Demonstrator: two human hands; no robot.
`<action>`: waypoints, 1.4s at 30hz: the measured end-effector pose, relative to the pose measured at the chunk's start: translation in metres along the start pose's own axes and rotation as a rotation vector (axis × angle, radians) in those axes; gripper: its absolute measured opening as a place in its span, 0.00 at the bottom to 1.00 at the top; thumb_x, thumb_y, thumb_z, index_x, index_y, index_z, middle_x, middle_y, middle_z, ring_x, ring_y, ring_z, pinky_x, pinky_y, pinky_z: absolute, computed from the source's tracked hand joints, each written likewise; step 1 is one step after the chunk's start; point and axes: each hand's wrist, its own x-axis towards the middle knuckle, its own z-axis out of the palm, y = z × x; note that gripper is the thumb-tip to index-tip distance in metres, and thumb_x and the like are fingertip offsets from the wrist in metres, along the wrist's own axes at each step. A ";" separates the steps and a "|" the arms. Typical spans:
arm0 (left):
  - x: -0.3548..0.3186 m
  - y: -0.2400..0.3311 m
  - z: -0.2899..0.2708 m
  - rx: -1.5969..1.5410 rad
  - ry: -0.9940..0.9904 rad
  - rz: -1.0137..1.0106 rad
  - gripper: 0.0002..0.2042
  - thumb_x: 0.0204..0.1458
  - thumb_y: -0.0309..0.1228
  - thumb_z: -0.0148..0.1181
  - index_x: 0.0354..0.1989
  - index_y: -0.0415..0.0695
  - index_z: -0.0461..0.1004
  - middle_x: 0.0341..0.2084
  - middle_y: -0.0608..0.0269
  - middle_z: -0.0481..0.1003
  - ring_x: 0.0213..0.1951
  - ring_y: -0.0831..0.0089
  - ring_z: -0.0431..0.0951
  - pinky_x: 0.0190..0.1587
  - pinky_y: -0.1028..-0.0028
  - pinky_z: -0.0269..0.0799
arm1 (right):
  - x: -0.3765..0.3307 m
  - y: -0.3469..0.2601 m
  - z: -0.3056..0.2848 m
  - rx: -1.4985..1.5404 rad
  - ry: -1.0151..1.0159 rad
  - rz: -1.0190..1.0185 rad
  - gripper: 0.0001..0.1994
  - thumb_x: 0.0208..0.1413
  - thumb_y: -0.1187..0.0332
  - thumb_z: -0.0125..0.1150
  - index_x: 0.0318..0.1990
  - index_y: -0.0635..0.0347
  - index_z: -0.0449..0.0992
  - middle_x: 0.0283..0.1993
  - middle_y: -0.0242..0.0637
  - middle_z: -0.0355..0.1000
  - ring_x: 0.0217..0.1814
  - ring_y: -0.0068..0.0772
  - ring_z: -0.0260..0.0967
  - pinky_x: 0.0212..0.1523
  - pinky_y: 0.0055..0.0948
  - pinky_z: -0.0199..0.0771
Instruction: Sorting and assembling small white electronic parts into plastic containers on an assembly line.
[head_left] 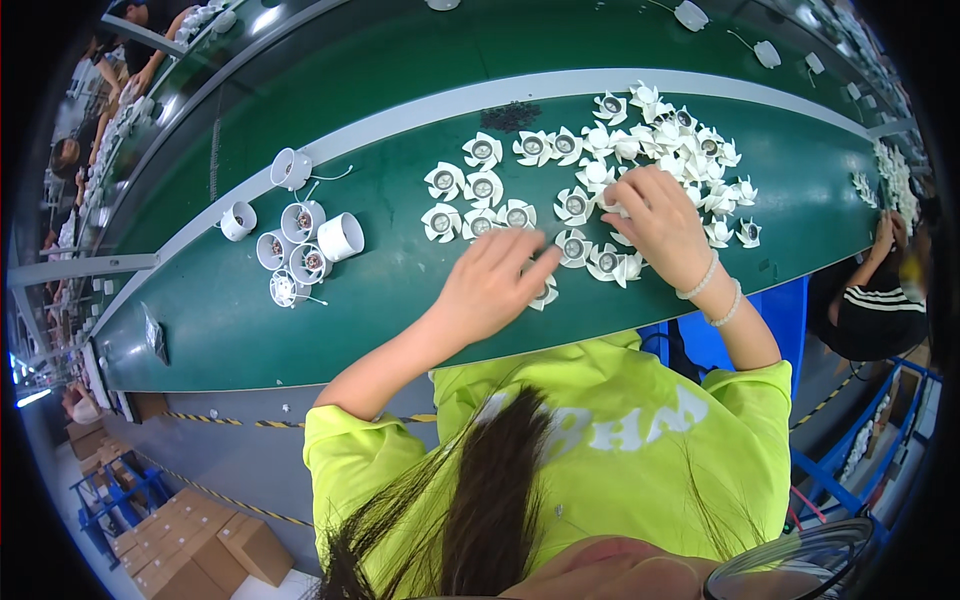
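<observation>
Small white fan wheels with grey round centres lie on the green worktop, some apart like one fan wheel, others heaped in a pile at the right. My right hand is at the near left edge of that pile, fingers bent round a white fan wheel that they partly cover. My left hand hovers beside the loose wheels, thumb and fingers apart, fingertips slightly blurred; nothing shows in it. Close to its thumb are a fan wheel and another fan wheel, partly hidden by the hand.
White cup-shaped housings, some with wires, stand together at the left. A dark heap of small pieces lies by the grey rail along the far side. Another person in black works at the right. A small bag lies far left.
</observation>
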 end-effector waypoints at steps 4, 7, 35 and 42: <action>0.041 -0.014 0.010 0.023 0.036 -0.031 0.15 0.46 0.27 0.64 0.45 0.48 0.76 0.46 0.67 0.73 0.47 0.68 0.73 0.50 0.70 0.69 | -0.009 -0.006 -0.004 0.124 -0.047 0.009 0.15 0.47 0.70 0.71 0.43 0.54 0.77 0.43 0.30 0.71 0.42 0.33 0.69 0.46 0.29 0.71; 0.079 -0.032 0.014 0.022 -0.034 0.048 0.14 0.48 0.26 0.63 0.46 0.48 0.76 0.46 0.68 0.73 0.49 0.67 0.72 0.51 0.70 0.68 | -0.017 -0.010 -0.024 0.132 -0.113 -0.014 0.15 0.46 0.70 0.72 0.42 0.54 0.76 0.43 0.31 0.71 0.42 0.32 0.69 0.45 0.29 0.71; 0.128 -0.055 0.048 -0.093 -0.117 0.003 0.13 0.50 0.28 0.66 0.45 0.46 0.76 0.40 0.62 0.73 0.44 0.64 0.73 0.50 0.69 0.71 | -0.040 0.017 -0.012 -0.159 0.118 0.260 0.16 0.49 0.72 0.69 0.46 0.57 0.75 0.48 0.34 0.72 0.51 0.37 0.68 0.57 0.33 0.68; 0.127 -0.059 0.047 -0.166 -0.284 -0.062 0.12 0.53 0.29 0.65 0.46 0.46 0.78 0.42 0.63 0.74 0.44 0.66 0.73 0.49 0.70 0.72 | -0.039 0.024 -0.013 -0.104 0.051 0.206 0.16 0.49 0.72 0.68 0.46 0.56 0.74 0.48 0.34 0.71 0.51 0.37 0.67 0.57 0.34 0.67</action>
